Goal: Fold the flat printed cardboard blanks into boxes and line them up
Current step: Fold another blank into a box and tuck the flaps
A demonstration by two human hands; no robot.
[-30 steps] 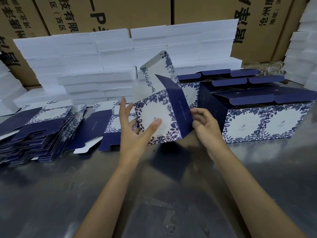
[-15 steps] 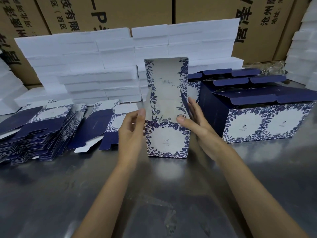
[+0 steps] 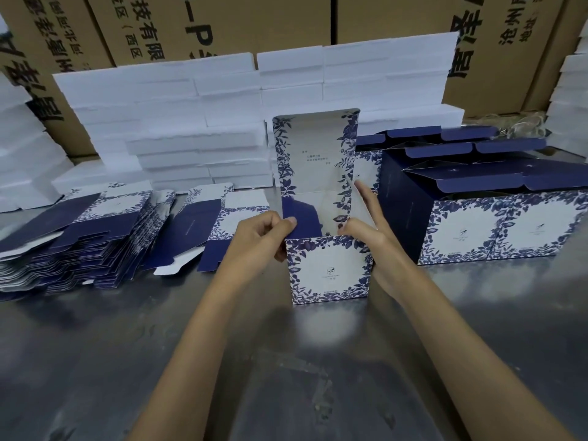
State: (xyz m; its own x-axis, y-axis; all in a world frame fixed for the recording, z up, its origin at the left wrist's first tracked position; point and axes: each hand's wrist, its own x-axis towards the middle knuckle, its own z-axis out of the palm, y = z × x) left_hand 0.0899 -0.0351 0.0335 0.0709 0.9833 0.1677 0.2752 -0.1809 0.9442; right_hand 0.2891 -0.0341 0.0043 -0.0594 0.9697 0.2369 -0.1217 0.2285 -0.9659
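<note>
A blue-and-white floral box stands upright on the metal table in the middle, its tall lid flap raised behind it. My left hand pinches the box's top left corner, thumb on a dark blue inner flap. My right hand grips the right side, thumb at the top edge, two fingers stretched up along the lid. Folded boxes stand in a row on the right with open dark flaps. Flat blanks lie stacked on the left.
More loose blanks lie fanned beside the stack. White foam slabs are piled along the back, with more at the left and right edges. Brown shipping cartons with black print form the rear wall.
The blank went from half-open in the air to a squared box standing on the table. Both hands shifted from its sides to its top corners, the left thumb now on an inner flap.
</note>
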